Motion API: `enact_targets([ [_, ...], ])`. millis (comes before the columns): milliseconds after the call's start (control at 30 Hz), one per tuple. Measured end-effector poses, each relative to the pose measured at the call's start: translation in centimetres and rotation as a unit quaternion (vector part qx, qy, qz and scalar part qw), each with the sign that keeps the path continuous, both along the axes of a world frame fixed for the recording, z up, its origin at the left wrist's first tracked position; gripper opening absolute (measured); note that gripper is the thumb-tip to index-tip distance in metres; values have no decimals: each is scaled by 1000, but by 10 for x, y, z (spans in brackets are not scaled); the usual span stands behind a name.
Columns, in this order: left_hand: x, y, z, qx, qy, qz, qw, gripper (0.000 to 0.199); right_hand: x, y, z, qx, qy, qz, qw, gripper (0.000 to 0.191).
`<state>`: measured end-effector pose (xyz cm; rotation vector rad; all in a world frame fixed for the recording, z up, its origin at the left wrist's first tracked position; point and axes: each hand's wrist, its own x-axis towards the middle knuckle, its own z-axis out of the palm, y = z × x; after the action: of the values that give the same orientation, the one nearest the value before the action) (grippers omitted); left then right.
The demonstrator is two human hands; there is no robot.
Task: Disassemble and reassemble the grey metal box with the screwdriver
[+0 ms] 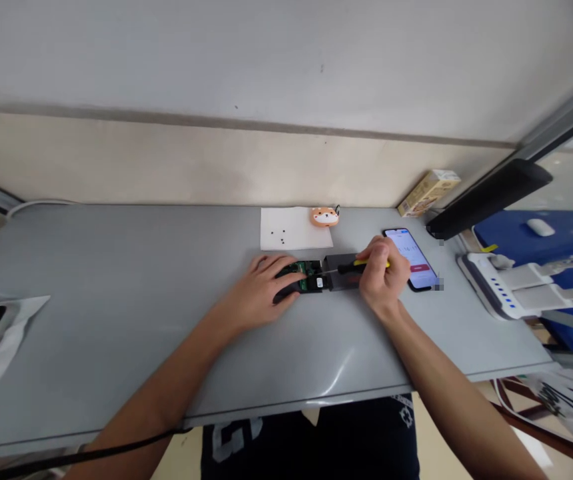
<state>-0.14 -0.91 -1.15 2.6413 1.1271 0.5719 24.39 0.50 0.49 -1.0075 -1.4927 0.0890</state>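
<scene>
My left hand [254, 293] is closed around the left end of a small black electronic device [319, 283], steadying it on the table. The device lies opened, its green circuit board [303, 285] bare between my fingers and a small white label. In my right hand [385, 277] is a screwdriver [350, 268] with a black and yellow handle. Its thin shaft points left, and the tip is over the board; whether it touches anything is too small to tell. Against the device's right end sits a dark grey box-like piece [341, 282], partly under the screwdriver.
Behind the device, a white sheet [294, 241] carries several tiny dark screws [283, 241] and an orange animal-faced case [325, 217]. To the right are a lit phone [413, 259], a carton [427, 193], a black cylinder [491, 197] and a white power strip [501, 287] with plugs.
</scene>
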Motion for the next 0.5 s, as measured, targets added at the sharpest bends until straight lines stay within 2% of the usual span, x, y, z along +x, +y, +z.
enact_targets([
  [133, -1, -1, 2, 2, 8, -2, 1000, 32, 0, 1, 0, 18, 3, -9, 1000, 46],
  [333, 2, -2, 2, -2, -1, 3, 1000, 33, 0, 0, 3, -10, -6, 7, 1000, 46],
  [433, 3, -3, 2, -8, -3, 5, 1000, 34, -2, 4, 11, -59, -14, 32, 998, 38],
  [500, 4, -3, 2, -12, -4, 7, 1000, 34, -6, 11, 17, -96, -6, 76, 992, 26],
])
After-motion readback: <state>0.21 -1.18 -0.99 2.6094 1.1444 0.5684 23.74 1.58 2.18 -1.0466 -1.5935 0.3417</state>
